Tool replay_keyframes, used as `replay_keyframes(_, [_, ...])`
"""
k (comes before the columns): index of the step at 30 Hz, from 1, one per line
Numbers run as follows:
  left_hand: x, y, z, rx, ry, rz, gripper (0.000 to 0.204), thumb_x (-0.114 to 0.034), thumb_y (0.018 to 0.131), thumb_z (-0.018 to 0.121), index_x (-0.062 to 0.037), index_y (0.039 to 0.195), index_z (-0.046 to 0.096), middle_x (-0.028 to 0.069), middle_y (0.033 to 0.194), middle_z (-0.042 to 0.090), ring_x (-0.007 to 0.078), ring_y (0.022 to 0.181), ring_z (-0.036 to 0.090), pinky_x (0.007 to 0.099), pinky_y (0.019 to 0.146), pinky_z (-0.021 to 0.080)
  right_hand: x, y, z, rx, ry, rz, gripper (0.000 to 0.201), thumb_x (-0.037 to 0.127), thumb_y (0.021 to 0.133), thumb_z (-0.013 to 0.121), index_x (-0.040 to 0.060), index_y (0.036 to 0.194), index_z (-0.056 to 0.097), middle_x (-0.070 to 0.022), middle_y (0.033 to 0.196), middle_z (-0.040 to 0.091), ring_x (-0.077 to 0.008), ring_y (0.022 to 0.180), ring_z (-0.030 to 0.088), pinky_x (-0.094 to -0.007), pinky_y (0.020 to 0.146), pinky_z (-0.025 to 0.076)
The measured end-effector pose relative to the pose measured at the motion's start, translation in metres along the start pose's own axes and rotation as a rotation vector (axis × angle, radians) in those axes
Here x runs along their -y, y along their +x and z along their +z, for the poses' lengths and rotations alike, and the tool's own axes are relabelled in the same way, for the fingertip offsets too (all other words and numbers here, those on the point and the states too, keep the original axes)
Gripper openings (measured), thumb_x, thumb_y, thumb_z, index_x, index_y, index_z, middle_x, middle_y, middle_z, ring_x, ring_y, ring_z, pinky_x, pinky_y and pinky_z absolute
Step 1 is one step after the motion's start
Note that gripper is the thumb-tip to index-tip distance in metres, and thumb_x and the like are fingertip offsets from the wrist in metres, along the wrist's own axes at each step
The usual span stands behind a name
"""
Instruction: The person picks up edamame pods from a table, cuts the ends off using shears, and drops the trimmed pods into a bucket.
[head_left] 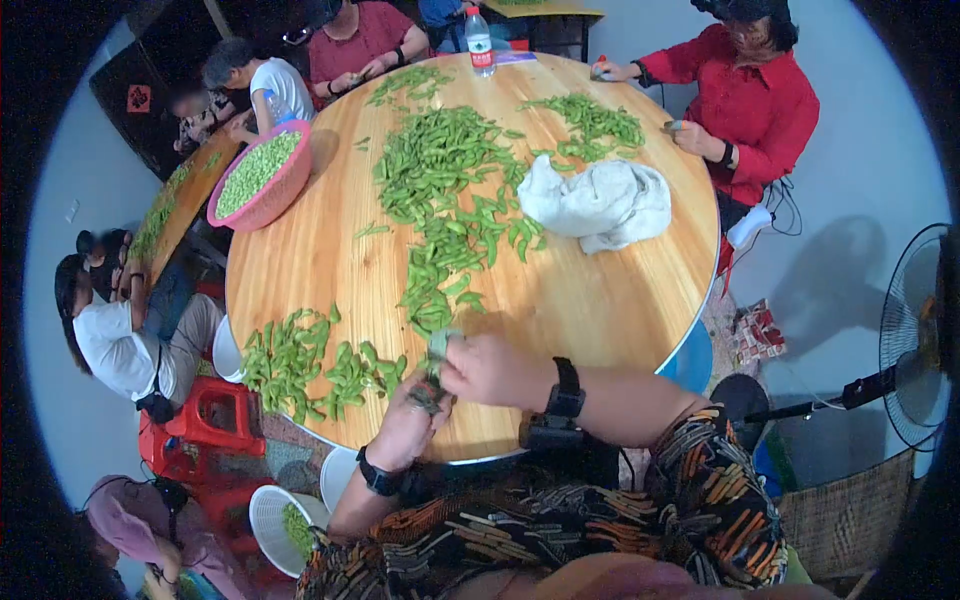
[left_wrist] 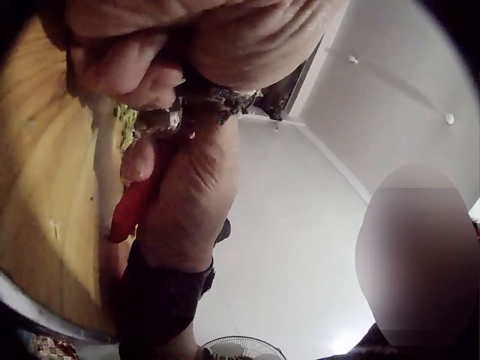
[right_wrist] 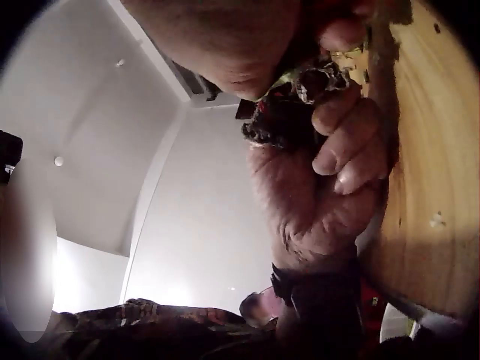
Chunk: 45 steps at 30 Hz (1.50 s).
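Note:
My two hands meet at the round table's near edge. The left hand (head_left: 403, 428) curls its fingers round a dark, crumpled, ragged-edged piece (head_left: 427, 396); its material is unclear. Just above it, the right hand (head_left: 492, 370) pinches a greenish piece (head_left: 440, 346) between thumb and fingers. In the left wrist view, the right hand (left_wrist: 187, 187) reaches to the dark frayed material (left_wrist: 236, 99) beside the left hand (left_wrist: 202, 37). The right wrist view has the left hand (right_wrist: 322, 172) with fingers bent against the dark piece (right_wrist: 289, 120), under the right hand (right_wrist: 225, 37). Whether both pieces are joined cannot be told.
Green pods (head_left: 440, 165) lie in piles on the wooden table (head_left: 330, 260). A white cloth (head_left: 600, 200), a pink basin of shelled beans (head_left: 290, 185) and a bottle (head_left: 480, 50) stand farther out. Other people sit around; a fan (head_left: 915, 335) is at right.

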<state>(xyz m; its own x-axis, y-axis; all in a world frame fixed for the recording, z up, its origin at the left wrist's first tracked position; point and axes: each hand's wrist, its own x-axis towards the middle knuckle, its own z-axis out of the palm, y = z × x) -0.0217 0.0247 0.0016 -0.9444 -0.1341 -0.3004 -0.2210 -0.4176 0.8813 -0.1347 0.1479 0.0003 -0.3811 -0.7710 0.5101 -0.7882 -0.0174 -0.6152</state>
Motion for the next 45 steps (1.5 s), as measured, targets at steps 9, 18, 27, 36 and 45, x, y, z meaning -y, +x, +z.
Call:
replay_keyframes(9, [-0.007, -0.004, -0.001, -0.004, 0.046, -0.060, 0.006, -0.011, 0.090, 0.043, -0.0099, 0.092, 0.048, -0.0043, 0.070, 0.046, 0.0035, 0.057, 0.039, 0.0167, 0.047, 0.026, 0.008, 0.008, -0.017, 0.212, 0.488, 0.349, 0.019, 0.017, 0.085, 0.048, -0.0003, 0.077, 0.048, -0.0113, 0.057, 0.052, -0.0223, 0.048, 0.055, -0.0335, 0.042, 0.041])
replay_keyframes(18, [-0.004, -0.004, -0.006, 0.039, -0.065, 0.000, 0.013, -0.013, 0.091, 0.043, -0.0065, 0.090, 0.054, -0.0022, 0.067, 0.045, 0.0058, 0.050, 0.033, 0.0194, 0.043, 0.024, 0.014, 0.012, -0.021, 0.302, 0.984, 0.678, 0.010, 0.009, 0.088, 0.039, 0.0046, 0.082, 0.044, -0.0018, 0.060, 0.047, -0.0093, 0.040, 0.046, -0.0227, 0.038, 0.036])
replay_keyframes(27, [-0.009, -0.008, -0.004, 0.014, -0.103, -0.065, 0.011, -0.007, 0.090, 0.044, -0.0052, 0.099, 0.051, -0.0019, 0.070, 0.044, 0.0058, 0.054, 0.036, 0.0180, 0.047, 0.027, 0.000, 0.013, -0.012, 0.104, 0.856, 0.597, 0.006, 0.011, 0.090, 0.042, 0.0081, 0.086, 0.046, 0.0024, 0.060, 0.046, -0.0034, 0.041, 0.044, -0.0200, 0.037, 0.035])
replay_keyframes(36, [0.001, -0.010, -0.015, 0.009, -0.106, -0.014, 0.013, -0.017, 0.092, 0.044, -0.0060, 0.091, 0.052, -0.0023, 0.062, 0.043, 0.0055, 0.047, 0.034, 0.0183, 0.040, 0.024, 0.013, 0.010, -0.008, 0.226, 0.121, 0.119, 0.023, 0.023, 0.083, 0.056, 0.0009, 0.085, 0.051, -0.0174, 0.068, 0.056, -0.0347, 0.063, 0.058, -0.0393, 0.056, 0.046])
replay_keyframes(45, [-0.003, -0.025, -0.020, -0.011, -0.097, 0.003, 0.025, -0.009, 0.091, 0.033, -0.0122, 0.113, 0.044, -0.0041, 0.063, 0.037, 0.0049, 0.048, 0.032, 0.0188, 0.042, 0.021, 0.011, 0.013, 0.000, 0.160, -0.077, 0.068, 0.015, 0.018, 0.083, 0.055, 0.0057, 0.092, 0.053, -0.0166, 0.069, 0.055, -0.0328, 0.059, 0.056, -0.0404, 0.053, 0.045])
